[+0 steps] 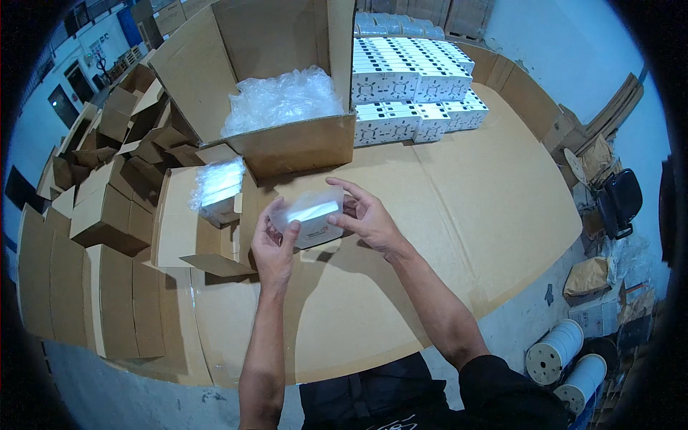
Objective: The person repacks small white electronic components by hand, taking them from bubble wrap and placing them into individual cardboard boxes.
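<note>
Above the cardboard-covered table (444, 244), I hold a small white box (317, 231) between both hands. A translucent whitish wrapping (309, 201) lies around its upper part; whether it is a bag or a loose sheet is hard to tell. My left hand (274, 244) grips the left side, thumb in front. On the right side, my right hand (369, 221) pinches box and wrapping with thumb and fingers, its index finger raised along the top. Just left of my left hand stands an open carton (215, 258) containing bubble-wrapped white boxes (218, 185).
A large open carton (304, 147) full of bubble wrap (287, 100) stands at the back. Stacked white boxes (390, 79) are to its right. Several empty cartons (107, 215) crowd the left. Cable spools (555, 351) lie on the floor at right, near a black chair (620, 201).
</note>
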A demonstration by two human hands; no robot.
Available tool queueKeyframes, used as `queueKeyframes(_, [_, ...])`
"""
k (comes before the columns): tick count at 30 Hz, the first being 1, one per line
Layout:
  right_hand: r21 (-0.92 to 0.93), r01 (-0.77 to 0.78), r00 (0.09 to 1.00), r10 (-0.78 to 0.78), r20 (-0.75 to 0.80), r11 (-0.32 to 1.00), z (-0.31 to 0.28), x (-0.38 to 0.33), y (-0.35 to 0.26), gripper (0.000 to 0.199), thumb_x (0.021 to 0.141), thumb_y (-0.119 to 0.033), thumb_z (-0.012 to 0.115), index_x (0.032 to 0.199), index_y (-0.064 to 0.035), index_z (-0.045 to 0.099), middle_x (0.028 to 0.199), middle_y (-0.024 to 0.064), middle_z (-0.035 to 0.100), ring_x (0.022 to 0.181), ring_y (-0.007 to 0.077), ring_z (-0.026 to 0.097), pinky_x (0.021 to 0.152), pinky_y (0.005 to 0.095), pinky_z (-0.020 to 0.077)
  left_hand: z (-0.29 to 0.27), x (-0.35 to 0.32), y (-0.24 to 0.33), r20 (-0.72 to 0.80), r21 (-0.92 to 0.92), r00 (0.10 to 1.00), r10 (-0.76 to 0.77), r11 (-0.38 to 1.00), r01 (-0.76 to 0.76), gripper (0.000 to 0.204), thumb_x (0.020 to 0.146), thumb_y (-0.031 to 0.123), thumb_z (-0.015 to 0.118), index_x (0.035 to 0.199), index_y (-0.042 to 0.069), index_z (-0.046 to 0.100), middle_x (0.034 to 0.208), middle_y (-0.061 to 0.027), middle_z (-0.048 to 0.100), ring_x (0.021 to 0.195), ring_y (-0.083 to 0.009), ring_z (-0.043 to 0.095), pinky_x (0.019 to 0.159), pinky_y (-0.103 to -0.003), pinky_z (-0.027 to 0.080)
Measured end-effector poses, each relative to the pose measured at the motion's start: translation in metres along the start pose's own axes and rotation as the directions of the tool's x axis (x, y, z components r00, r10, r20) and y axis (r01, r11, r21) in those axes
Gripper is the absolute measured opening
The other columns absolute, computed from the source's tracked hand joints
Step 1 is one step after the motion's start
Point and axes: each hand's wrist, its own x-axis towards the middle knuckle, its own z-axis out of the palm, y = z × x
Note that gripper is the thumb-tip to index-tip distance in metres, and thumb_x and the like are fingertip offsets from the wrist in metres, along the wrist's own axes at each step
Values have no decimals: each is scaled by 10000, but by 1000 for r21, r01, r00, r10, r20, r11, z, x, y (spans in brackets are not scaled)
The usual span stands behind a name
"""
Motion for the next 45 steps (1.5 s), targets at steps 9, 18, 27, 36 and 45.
queueKeyframes(9, [-78, -84, 991, 91, 96, 993, -14, 6, 19, 345, 935, -47, 721, 1269, 9, 660, 1067, 56, 721, 964, 116, 668, 856, 298, 550, -6, 4, -16, 126, -29, 986, -113, 993, 117, 386, 923, 129, 777, 1269, 19, 646, 1147, -54, 671, 1081, -153, 626, 949, -313, 504])
queueKeyframes(18, [-119, 42, 994, -29, 110, 992, -17, 4, 7, 74, 937, -37, 701, 994, 8, 710, 1127, 128, 710, 963, 139, 644, 849, 305, 544, -10, 3, -9, 174, -25, 984, -42, 999, 47, 111, 916, 91, 773, 1004, 31, 741, 1069, -36, 683, 962, -105, 606, 842, -277, 490])
queueKeyframes(27, [-108, 160, 984, -151, 90, 981, -14, 8, 20, 187, 942, -26, 690, 828, -51, 543, 1076, 142, 693, 982, 140, 632, 882, 315, 530, -7, 4, -19, -26, -125, 999, -35, 992, 32, 231, 915, 154, 797, 848, 91, 585, 878, 18, 627, 804, -53, 534, 734, -239, 446])
queueKeyframes(36, [-41, 94, 995, -96, -41, 995, -12, 11, 31, 147, 962, -51, 691, 937, -59, 547, 1046, 92, 690, 944, 102, 617, 842, 272, 514, -4, 5, -22, -33, -167, 996, -84, 983, 77, 269, 919, 152, 793, 822, 107, 546, 828, 35, 594, 774, -39, 504, 707, -219, 415])
queueKeyframes(45, [-5, 354, 934, -353, 51, 935, -22, 9, 11, 173, 957, -64, 674, 1121, -12, 696, 1252, 103, 654, 1038, 135, 627, 903, 290, 505, -3, 4, -20, -51, -176, 995, -89, 981, 79, 259, 918, 137, 789, 830, 102, 548, 831, 35, 594, 768, -37, 500, 703, -222, 415])
